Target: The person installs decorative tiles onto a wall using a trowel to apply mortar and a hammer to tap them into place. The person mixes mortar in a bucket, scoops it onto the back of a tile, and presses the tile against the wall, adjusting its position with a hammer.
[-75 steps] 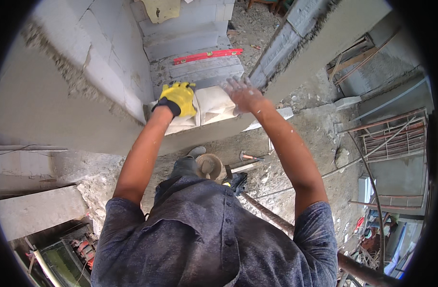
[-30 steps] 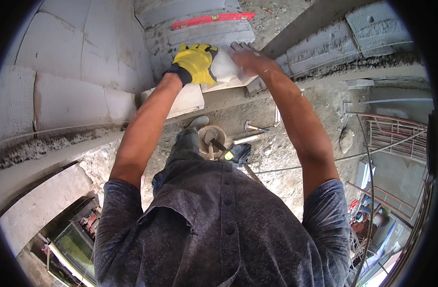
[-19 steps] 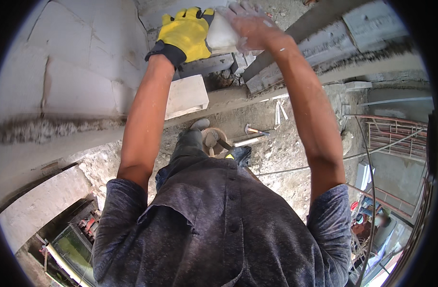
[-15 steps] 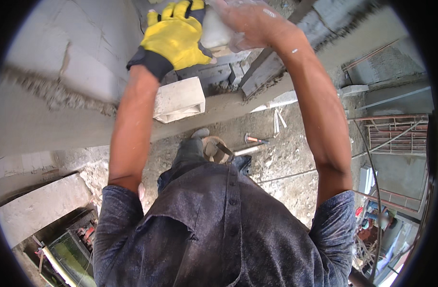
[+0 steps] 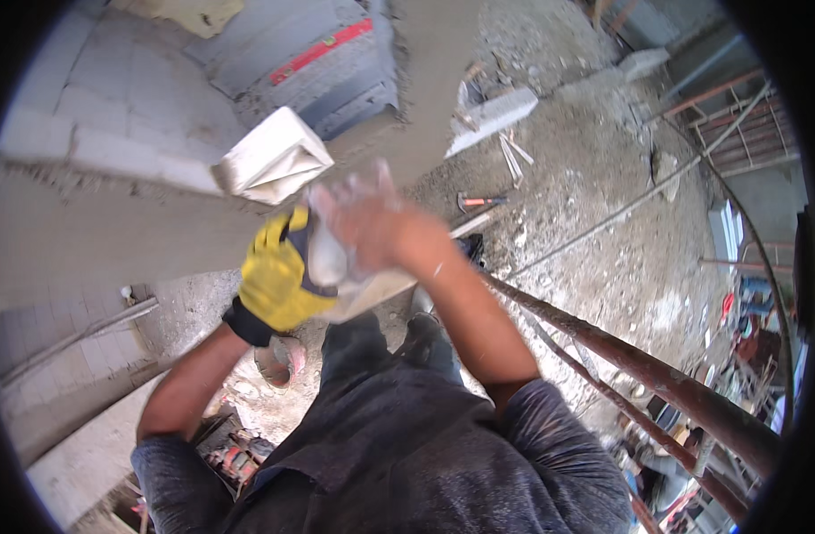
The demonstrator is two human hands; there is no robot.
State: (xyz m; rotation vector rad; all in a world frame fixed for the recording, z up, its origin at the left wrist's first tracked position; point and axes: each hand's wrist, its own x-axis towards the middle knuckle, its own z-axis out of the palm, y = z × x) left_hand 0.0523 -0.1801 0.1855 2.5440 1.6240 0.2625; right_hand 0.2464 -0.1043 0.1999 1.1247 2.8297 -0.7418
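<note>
Nearest, the left hand (image 5: pixel 278 278) in a yellow glove and the bare, dusty right hand (image 5: pixel 364 224) meet in front of the chest, both forearms raised from the lower edge, and together clasp a pale block piece (image 5: pixel 358 289) held between them; the gloved fingers curl under it while the bare fingers (image 5: pixel 372 182) lie spread over its top. Just beyond, a light rectangular block (image 5: pixel 274 160) with a hollowed face sits tilted on the mortared top of the grey block wall (image 5: pixel 96 133). Farther off, a red spirit level (image 5: pixel 320 51) lies on stacked blocks, and a hammer (image 5: pixel 480 202) rests on the rubble floor.
</note>
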